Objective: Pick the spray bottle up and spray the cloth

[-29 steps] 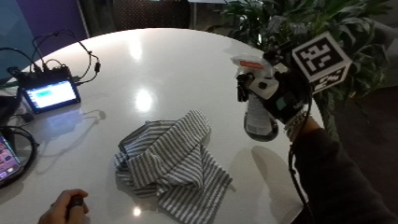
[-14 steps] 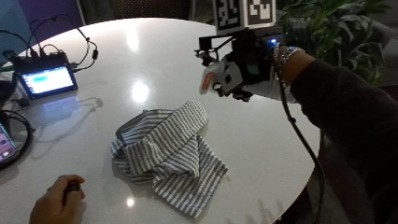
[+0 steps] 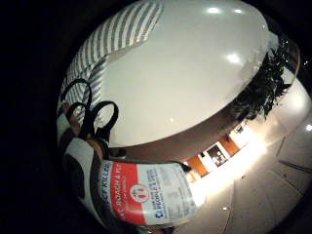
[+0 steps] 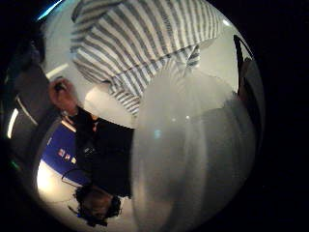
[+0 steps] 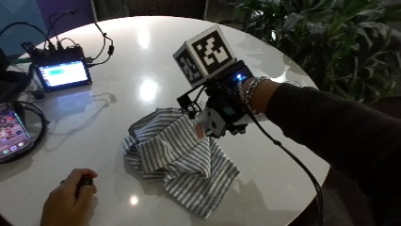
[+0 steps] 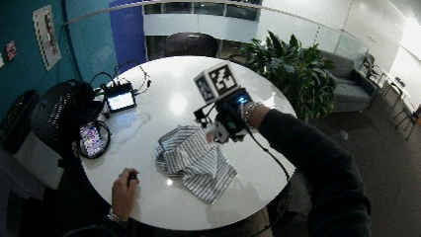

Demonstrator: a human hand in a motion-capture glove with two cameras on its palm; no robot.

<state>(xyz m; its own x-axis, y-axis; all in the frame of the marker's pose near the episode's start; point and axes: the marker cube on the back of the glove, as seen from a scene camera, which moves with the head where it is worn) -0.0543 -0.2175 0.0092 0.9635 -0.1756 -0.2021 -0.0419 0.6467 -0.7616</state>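
The gloved right hand (image 5: pixel 225 110) is hovering above the round white bench (image 5: pixel 156 56), directly over the near edge of the striped cloth (image 5: pixel 179 157). The grip is wrapping around a spray bottle (image 3: pixel 146 195): in the little-finger palm view the fingers (image 3: pixel 78 161) are curling about the bottle's body beside its red and white label, and in the thumb-side palm view the pale bottle (image 4: pixel 193 159) is filling much of the frame with the cloth (image 4: pixel 145 43) lying beyond it. In the outside view only a white and red part of the bottle (image 5: pixel 204 127) is showing under the hand, pointing toward the cloth. The cloth is lying crumpled on the bench. The bare left hand (image 5: pixel 69 205) is resting at the bench edge, holding a small dark object. A small monitor (image 5: pixel 61 74) and a phone (image 5: pixel 12 132) are sitting at the far side.
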